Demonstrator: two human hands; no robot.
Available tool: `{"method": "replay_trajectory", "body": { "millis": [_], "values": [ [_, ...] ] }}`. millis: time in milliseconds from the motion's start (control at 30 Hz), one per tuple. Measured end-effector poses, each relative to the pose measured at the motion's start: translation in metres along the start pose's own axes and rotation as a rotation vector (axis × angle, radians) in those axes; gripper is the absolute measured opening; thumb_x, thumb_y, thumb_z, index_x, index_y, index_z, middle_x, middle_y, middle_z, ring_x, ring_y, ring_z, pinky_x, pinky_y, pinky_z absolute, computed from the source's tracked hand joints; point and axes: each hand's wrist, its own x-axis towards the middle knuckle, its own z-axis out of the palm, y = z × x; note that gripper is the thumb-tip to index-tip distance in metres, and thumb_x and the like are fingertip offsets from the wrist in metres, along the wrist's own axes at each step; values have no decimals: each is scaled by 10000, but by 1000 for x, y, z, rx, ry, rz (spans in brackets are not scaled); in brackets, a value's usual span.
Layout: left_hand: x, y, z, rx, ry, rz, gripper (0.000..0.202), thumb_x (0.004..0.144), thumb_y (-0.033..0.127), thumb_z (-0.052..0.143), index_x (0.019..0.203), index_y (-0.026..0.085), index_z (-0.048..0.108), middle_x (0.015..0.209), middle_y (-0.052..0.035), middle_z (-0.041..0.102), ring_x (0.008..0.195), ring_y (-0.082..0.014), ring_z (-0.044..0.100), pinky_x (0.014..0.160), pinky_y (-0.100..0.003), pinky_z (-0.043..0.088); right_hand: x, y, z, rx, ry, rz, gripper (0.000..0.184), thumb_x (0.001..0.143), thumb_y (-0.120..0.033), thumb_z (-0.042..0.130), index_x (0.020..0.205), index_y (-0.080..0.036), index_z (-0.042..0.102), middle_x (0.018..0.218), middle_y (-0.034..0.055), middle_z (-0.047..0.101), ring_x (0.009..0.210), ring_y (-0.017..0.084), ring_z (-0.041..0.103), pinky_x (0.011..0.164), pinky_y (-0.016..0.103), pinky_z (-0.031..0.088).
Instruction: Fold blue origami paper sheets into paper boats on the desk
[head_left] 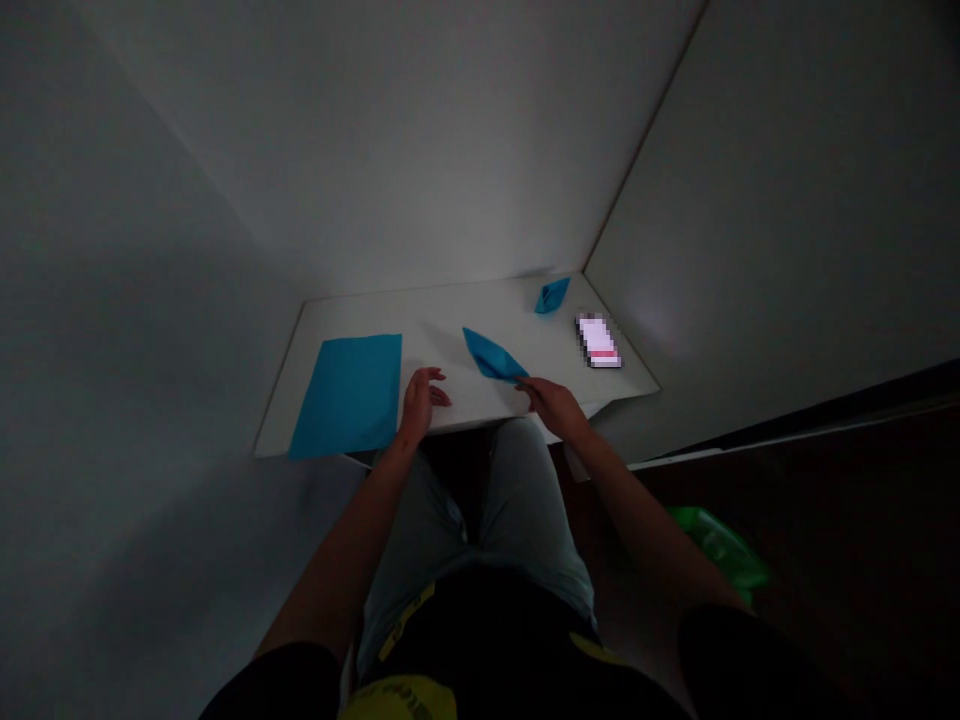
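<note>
My right hand [553, 404] pinches one end of a folded piece of blue paper [492, 358], pointed at its far end and held over the middle of the white table. To the left, my left hand [426, 396] rests near the table's front edge, its fingers curled loosely apart with nothing in them. Flat sheets of blue paper [349, 392], or a single sheet, lie just left of that hand; I cannot tell how many. Toward the back right stands a smaller folded blue paper shape [553, 295].
A phone [598, 341] with a lit, blurred screen lies on the right of the white table [442, 310]. Walls border the table at the back and right. Down on the floor to the right is a green plastic item [720, 548]. My legs are under the front edge.
</note>
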Motion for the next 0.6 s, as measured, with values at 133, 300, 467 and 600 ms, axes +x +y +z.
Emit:
{"method": "replay_trajectory", "body": {
  "millis": [133,300,467,600],
  "values": [
    [-2,0,1,36,-16,6,718,933,863,496,1077,182,671,1004,-86,713,593,-118,623,530,-263,580,14,21,-35,-126,172,144,377,1100,-330,467,1379,-252,709,1149,83,822,697,218,736,871,391,590],
    [-5,4,2,39,-48,4,694,928,841,548,1044,173,693,868,-50,679,583,-127,620,508,-257,559,63,60,-65,-243,214,310,319,1109,-311,487,1272,-170,722,626,46,699,702,262,738,835,380,566],
    [-7,5,2,53,-44,-8,693,900,855,581,1025,184,700,826,-40,674,568,-131,615,500,-262,553,117,88,-66,-216,261,454,322,1107,-327,511,1214,-103,715,620,105,688,792,312,757,897,439,556],
    [-8,7,0,63,-66,-13,628,928,802,602,1032,190,701,845,-34,681,581,-131,625,528,-268,559,140,98,-59,-113,269,517,559,1071,-423,618,1459,-22,588,747,162,736,786,325,762,901,469,568]
  ]
}}
